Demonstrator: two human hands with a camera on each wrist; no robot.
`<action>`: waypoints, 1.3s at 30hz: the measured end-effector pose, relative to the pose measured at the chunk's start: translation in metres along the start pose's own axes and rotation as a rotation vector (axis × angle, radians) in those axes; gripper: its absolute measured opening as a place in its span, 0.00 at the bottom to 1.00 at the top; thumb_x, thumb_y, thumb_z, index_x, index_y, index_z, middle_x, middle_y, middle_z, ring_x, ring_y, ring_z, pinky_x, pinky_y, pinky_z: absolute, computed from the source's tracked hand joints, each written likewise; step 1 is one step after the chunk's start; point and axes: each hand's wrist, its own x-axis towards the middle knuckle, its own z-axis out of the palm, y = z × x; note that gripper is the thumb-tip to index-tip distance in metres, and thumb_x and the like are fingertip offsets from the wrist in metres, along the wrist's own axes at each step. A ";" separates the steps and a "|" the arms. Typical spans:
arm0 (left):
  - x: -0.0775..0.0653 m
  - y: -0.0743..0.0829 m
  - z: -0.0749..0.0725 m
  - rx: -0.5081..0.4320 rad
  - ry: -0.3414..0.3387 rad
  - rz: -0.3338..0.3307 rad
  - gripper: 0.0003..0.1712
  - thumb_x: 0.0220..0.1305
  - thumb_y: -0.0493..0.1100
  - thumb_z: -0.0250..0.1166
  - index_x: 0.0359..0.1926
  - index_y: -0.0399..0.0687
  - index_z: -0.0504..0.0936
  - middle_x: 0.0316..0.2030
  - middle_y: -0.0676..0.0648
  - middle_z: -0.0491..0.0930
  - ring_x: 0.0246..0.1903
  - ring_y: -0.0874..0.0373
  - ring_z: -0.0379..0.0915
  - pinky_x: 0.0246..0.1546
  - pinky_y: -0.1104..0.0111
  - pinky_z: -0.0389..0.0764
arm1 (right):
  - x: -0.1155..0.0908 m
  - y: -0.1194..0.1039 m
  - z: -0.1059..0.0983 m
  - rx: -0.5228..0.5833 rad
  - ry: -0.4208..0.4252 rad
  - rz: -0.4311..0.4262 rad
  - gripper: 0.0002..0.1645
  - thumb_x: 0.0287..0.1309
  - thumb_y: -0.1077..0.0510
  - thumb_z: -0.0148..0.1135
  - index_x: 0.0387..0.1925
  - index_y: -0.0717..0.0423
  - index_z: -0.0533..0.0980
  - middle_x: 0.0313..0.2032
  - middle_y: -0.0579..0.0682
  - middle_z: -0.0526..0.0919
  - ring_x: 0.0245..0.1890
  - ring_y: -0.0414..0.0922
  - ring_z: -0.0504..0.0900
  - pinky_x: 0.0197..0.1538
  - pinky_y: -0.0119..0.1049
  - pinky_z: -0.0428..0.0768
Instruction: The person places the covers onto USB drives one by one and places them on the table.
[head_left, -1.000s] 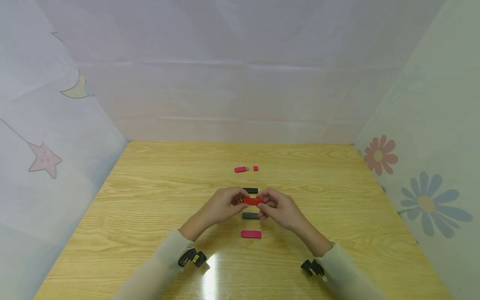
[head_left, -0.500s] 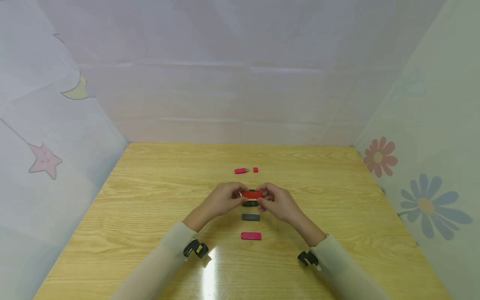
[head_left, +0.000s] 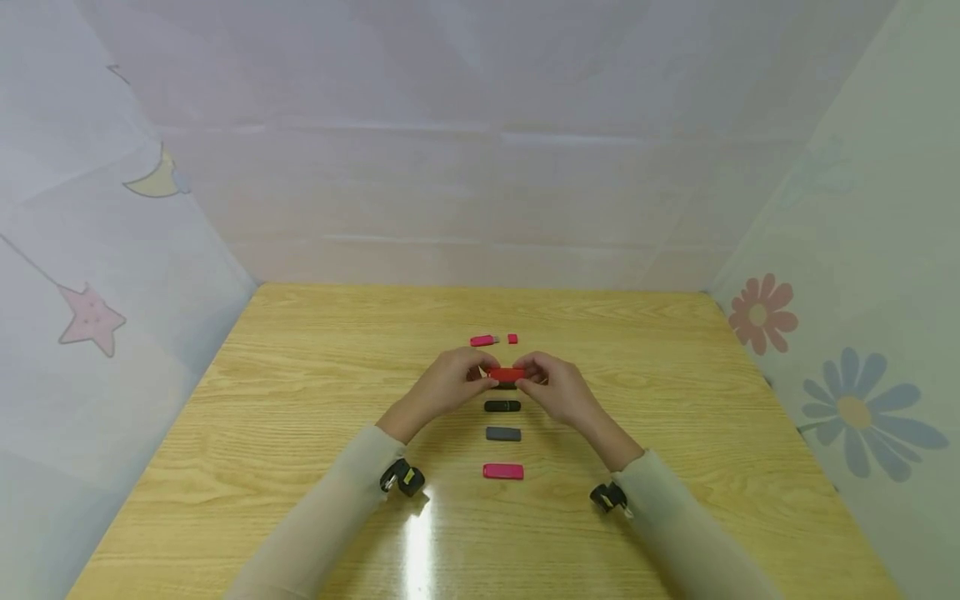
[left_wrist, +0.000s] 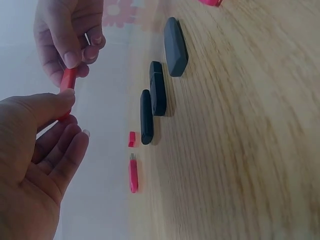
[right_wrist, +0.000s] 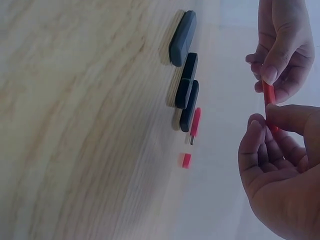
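Observation:
Pinched at its two ends between my hands is a red USB stick (head_left: pixel 507 375), lifted off the table. My left hand (head_left: pixel 448 385) grips its left end and my right hand (head_left: pixel 562 390) its right end, thumbs on the near side. In the left wrist view the red stick (left_wrist: pixel 69 80) shows between the thumbs; fingers cover both ends. Beneath it lies a slim black USB stick (left_wrist: pixel 146 117), mostly hidden in the head view. Nearer are another black USB stick (head_left: pixel 502 406), a dark grey one (head_left: pixel 503 434) and a pink one (head_left: pixel 503 472).
Beyond my hands lies an uncapped pink USB stick (head_left: pixel 482 341), its metal plug bare, with a small pink cap (head_left: pixel 513 339) to its right. The wooden table (head_left: pixel 315 350) meets cloth-covered walls (head_left: pixel 480 183) at the back and sides.
Both hands have moved away from me with the red USB stick, from over the nearer black stick to over the slim black one. The things on the table have stayed put.

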 end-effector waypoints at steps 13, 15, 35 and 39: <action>0.020 -0.019 0.005 0.008 -0.034 -0.088 0.12 0.69 0.46 0.68 0.50 0.50 0.86 0.41 0.54 0.84 0.35 0.63 0.77 0.36 0.71 0.80 | 0.024 0.009 0.005 -0.087 0.012 0.003 0.12 0.66 0.60 0.67 0.50 0.55 0.81 0.39 0.48 0.84 0.38 0.45 0.79 0.43 0.41 0.79; 0.022 -0.021 0.005 0.013 -0.038 -0.104 0.12 0.69 0.46 0.68 0.51 0.50 0.85 0.42 0.53 0.84 0.36 0.63 0.77 0.37 0.70 0.80 | 0.028 0.011 0.006 -0.100 0.014 0.010 0.12 0.66 0.60 0.67 0.50 0.55 0.81 0.38 0.48 0.84 0.37 0.45 0.78 0.42 0.41 0.79; 0.047 -0.046 0.022 0.036 -0.057 -0.201 0.09 0.69 0.42 0.67 0.48 0.47 0.86 0.39 0.51 0.85 0.38 0.60 0.78 0.41 0.66 0.80 | 0.059 0.028 0.012 -0.210 -0.072 0.069 0.11 0.66 0.60 0.65 0.49 0.59 0.81 0.37 0.51 0.82 0.37 0.46 0.78 0.43 0.42 0.79; 0.049 -0.047 0.025 0.045 -0.054 -0.212 0.10 0.70 0.43 0.67 0.49 0.47 0.87 0.40 0.50 0.86 0.41 0.58 0.79 0.44 0.63 0.81 | 0.063 0.030 0.014 -0.234 -0.078 0.079 0.11 0.66 0.61 0.65 0.48 0.58 0.81 0.37 0.51 0.82 0.37 0.47 0.78 0.45 0.43 0.79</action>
